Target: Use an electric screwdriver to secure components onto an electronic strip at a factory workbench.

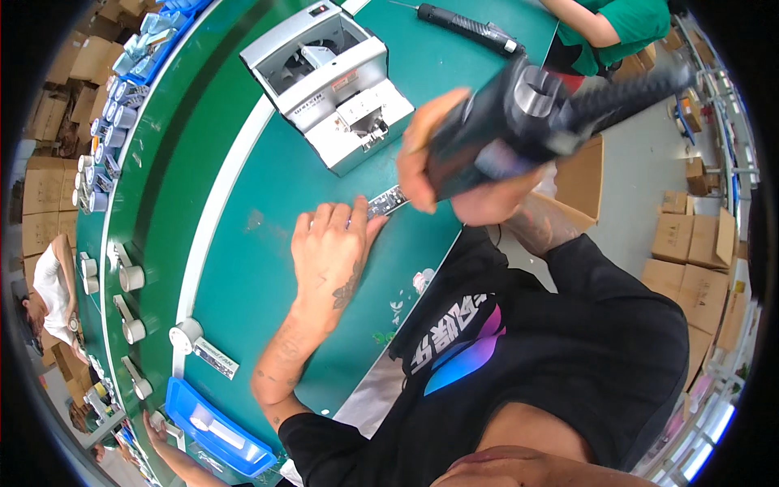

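Note:
My left hand rests on the green bench top, its fingers closed at the near end of a narrow circuit board that appears to sit in a slim white part. In my right hand, raised over the board's other end, is a black electric screwdriver. Its upper end and the black coiled cord are smeared by motion. The tool's tip is hidden behind my right hand and the tool body. Just beyond the hands stands a grey and white screw feeder.
A second electric screwdriver lies at the far edge. On the left runs a green conveyor with white round-headed handled parts. A blue tray and another white part lie near left. Co-workers sit around; a carton stands right.

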The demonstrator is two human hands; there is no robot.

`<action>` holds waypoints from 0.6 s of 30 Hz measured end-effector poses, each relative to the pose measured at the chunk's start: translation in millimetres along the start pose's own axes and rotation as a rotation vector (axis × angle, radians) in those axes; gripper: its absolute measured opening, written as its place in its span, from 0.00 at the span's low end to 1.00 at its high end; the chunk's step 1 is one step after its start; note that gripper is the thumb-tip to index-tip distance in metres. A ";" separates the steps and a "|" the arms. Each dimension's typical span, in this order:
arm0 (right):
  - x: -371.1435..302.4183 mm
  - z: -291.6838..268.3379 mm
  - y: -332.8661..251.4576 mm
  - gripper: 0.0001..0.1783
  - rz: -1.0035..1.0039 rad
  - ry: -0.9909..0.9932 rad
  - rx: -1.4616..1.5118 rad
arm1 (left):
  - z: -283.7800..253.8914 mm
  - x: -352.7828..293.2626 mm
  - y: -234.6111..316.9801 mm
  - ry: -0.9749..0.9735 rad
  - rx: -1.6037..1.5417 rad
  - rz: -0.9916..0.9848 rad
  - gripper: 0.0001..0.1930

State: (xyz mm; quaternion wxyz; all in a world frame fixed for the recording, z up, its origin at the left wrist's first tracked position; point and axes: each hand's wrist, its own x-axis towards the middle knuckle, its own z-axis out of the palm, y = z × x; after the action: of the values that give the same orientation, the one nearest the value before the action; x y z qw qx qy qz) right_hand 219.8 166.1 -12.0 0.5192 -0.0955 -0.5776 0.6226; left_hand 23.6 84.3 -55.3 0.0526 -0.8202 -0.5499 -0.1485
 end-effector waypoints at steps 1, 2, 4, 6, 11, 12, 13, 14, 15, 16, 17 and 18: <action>9.0 -5.0 -4.1 0.61 0.008 0.033 0.029 | 1.9 -0.8 -1.4 0.032 0.000 0.009 0.16; 26.9 -7.2 -6.6 0.66 -0.251 0.031 0.294 | 2.7 4.4 1.0 0.036 0.004 0.020 0.16; 51.6 -4.4 -8.1 0.56 -0.314 -0.065 0.246 | 5.6 3.9 8.6 0.070 0.027 -0.035 0.16; 73.7 -3.4 -11.9 0.48 -0.157 -0.003 0.344 | -1.8 14.2 15.4 -0.009 0.012 -0.055 0.18; 112.3 13.6 27.6 0.26 -0.402 -0.020 -0.087 | -30.2 5.1 12.8 -0.022 0.012 -0.077 0.33; 113.9 14.8 33.1 0.26 -0.397 0.029 -0.173 | -37.1 2.9 8.9 -0.022 0.014 -0.086 0.33; 112.7 13.5 35.3 0.26 -0.395 0.025 -0.168 | -44.1 1.1 3.9 -0.064 0.019 -0.087 0.36; 109.4 15.6 31.7 0.26 -0.351 0.041 -0.153 | -50.2 -1.6 -1.2 -0.107 0.021 -0.089 0.38; 104.0 17.2 28.7 0.27 -0.308 0.058 -0.139 | -55.4 -3.5 -4.9 -0.121 -0.007 -0.112 0.39; 94.9 20.6 26.9 0.27 -0.304 0.058 -0.138 | -60.2 -3.9 -7.1 -0.123 -0.009 -0.116 0.39; 84.9 25.4 24.3 0.34 -0.247 0.096 -0.141 | -65.7 -2.5 -9.9 -0.154 -0.017 -0.125 0.41; 76.5 29.3 23.9 0.41 -0.183 0.123 -0.138 | -70.0 -4.4 -11.3 -0.184 -0.025 -0.150 0.42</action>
State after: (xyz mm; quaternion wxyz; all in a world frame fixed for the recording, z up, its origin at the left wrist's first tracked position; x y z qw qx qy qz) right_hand 152.0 210.8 14.4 0.6005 -0.1158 -0.5926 0.5242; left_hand -1.3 67.3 9.0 -0.0196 -0.7876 -0.6103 -0.0829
